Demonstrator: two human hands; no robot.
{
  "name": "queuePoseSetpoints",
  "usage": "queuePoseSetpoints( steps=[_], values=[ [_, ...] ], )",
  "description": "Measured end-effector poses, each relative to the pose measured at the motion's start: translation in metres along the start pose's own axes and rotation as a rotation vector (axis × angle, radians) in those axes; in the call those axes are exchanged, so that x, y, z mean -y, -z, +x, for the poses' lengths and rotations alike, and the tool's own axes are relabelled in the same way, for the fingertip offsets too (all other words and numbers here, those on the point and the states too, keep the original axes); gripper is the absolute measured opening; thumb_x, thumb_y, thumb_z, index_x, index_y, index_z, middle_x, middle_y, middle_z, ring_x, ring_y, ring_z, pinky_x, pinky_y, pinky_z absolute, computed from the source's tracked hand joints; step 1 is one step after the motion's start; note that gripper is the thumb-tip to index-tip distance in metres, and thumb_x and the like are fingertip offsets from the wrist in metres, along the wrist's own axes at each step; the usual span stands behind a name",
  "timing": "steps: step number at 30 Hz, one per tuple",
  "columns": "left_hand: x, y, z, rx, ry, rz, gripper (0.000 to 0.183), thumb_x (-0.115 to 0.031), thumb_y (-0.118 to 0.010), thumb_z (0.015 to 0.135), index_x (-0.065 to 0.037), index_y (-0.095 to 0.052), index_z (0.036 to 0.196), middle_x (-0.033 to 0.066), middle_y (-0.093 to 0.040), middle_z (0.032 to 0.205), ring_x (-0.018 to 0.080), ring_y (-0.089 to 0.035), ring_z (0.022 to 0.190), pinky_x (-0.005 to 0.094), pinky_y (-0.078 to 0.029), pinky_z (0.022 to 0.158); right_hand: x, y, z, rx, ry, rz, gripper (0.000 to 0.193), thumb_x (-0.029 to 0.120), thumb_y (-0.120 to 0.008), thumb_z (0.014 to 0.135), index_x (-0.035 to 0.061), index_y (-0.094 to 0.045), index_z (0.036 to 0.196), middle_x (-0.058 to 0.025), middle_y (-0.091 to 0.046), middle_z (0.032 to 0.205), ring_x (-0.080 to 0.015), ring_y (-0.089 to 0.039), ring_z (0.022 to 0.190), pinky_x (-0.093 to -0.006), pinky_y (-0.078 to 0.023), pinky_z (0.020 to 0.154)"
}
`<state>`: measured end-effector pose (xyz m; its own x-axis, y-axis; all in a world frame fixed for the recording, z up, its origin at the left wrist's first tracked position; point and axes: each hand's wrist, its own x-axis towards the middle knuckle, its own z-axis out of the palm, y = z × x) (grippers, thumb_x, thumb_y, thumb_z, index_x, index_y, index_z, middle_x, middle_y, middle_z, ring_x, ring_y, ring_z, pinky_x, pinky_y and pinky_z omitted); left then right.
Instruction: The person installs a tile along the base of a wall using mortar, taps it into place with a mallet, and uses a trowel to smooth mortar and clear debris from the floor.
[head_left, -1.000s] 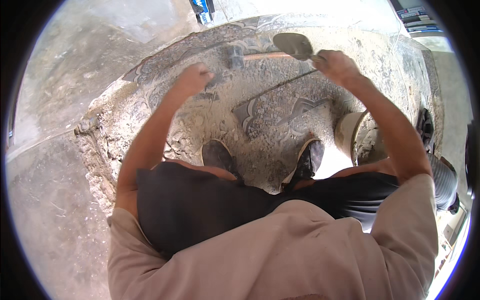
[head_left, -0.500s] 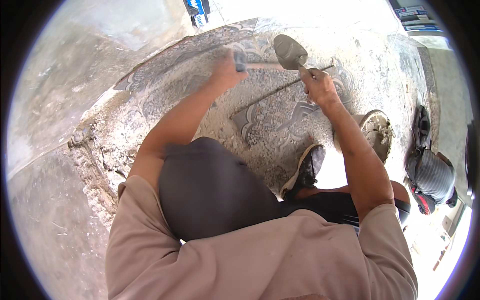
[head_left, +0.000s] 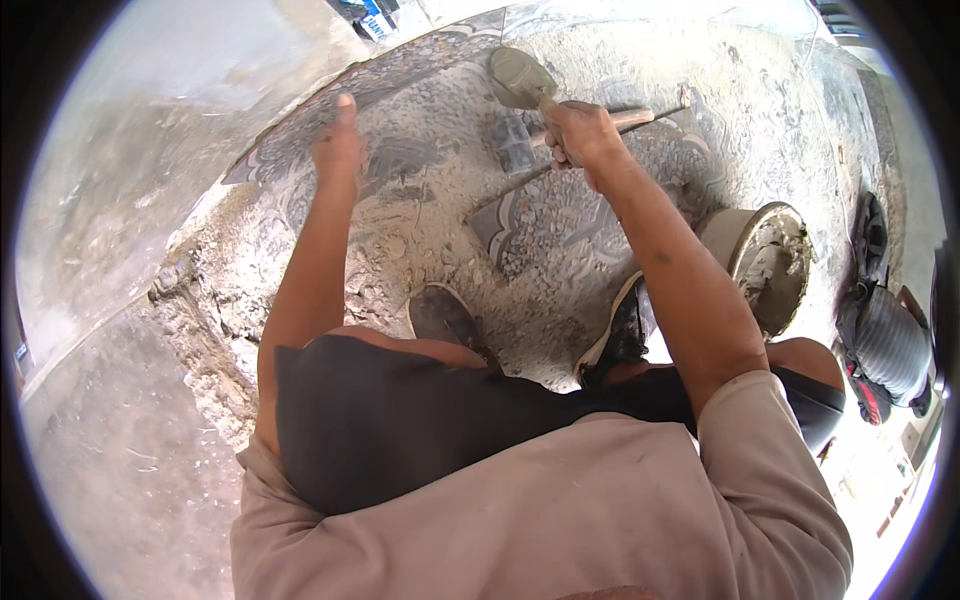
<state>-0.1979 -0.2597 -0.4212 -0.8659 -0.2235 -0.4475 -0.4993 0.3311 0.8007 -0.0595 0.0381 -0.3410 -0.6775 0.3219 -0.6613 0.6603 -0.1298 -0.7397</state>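
Observation:
My right hand (head_left: 583, 140) grips a trowel by its handle. The trowel's rounded blade (head_left: 520, 78), grey with mortar, is held over the rough floor. Below that hand lies a mallet with a dark block head (head_left: 515, 144) and a wooden handle (head_left: 632, 118); the hand hides part of it. Off to the left, my left hand (head_left: 340, 152) is over the patterned tile (head_left: 400, 82), one digit stretched out and nothing visible in it. Its other fingers show poorly. A second patterned tile (head_left: 575, 205), strewn with grit, lies nearer my feet.
A bucket (head_left: 740, 235) with wet mortar inside stands right of my right shoe (head_left: 615, 330). Past it lies a dark bag with a grey ribbed part (head_left: 885, 345). Broken rubble (head_left: 205, 320) edges the smooth floor at the left. Blue-and-white packaging (head_left: 375, 22) is at the far edge.
My left hand has let go of the mallet and moved left; the mallet now lies under my right hand. The trowel has shifted left. My left shoe has come into sight.

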Motion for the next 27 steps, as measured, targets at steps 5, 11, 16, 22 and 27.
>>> queuePoseSetpoints(
  steps=[5,11,16,22,27],
  values=[
    [-0.044,-0.005,-0.023,0.218,0.004,-0.254,0.075,-0.058,-0.069,0.091,0.009,-0.060,0.123,0.0190,-0.070,0.111,0.0250,-0.070,0.094,0.0391,-0.055,0.078,0.008,-0.002,0.003,-0.013,-0.030,-0.059,0.036,0.031,-0.061,0.095,-0.0013,-0.060,0.079,-0.0063,-0.052,0.067,-0.0159,-0.048,0.054,-0.0364,-0.049,0.052],
    [-0.055,-0.025,-0.022,0.029,-0.911,0.355,0.032,-0.037,-0.074,0.088,-0.012,-0.074,0.107,0.0080,-0.076,0.095,0.0248,-0.071,0.074,0.0371,-0.055,0.069,0.008,-0.003,0.007,-0.006,0.001,-0.058,0.037,0.032,-0.061,0.095,-0.0002,-0.060,0.077,-0.0054,-0.052,0.066,-0.0160,-0.048,0.054,-0.0368,-0.049,0.052],
    [-0.075,-0.044,-0.020,-0.128,-1.157,0.623,0.022,-0.034,-0.075,0.087,-0.013,-0.074,0.092,0.0076,-0.074,0.087,0.0290,-0.070,0.072,0.0393,-0.054,0.066,0.002,0.000,0.016,0.028,-0.004,-0.063,0.038,0.033,-0.063,0.097,0.0000,-0.060,0.080,-0.0052,-0.052,0.067,-0.0151,-0.048,0.055,-0.0361,-0.049,0.054],
    [-0.022,-0.033,-0.025,-0.065,-0.630,0.333,0.026,-0.027,-0.076,0.089,-0.003,-0.067,0.095,0.0123,-0.071,0.085,0.0233,-0.067,0.071,0.0373,-0.052,0.067,0.000,0.003,0.013,-0.052,-0.077,-0.158,0.037,0.034,-0.059,0.100,-0.0023,-0.065,0.097,-0.0081,-0.060,0.076,-0.0165,-0.052,0.058,-0.0357,-0.052,0.064],
    [0.081,0.059,0.044,-0.618,-0.542,0.245,0.044,-0.025,-0.075,0.091,0.007,-0.055,0.114,0.0126,-0.062,0.086,0.0200,-0.060,0.077,0.0355,-0.050,0.073,0.005,-0.001,0.014,0.066,-0.043,-0.080,0.033,0.033,-0.061,0.098,-0.0006,-0.064,0.096,-0.0069,-0.056,0.074,-0.0155,-0.049,0.054,-0.0353,-0.049,0.051]
  ],
)
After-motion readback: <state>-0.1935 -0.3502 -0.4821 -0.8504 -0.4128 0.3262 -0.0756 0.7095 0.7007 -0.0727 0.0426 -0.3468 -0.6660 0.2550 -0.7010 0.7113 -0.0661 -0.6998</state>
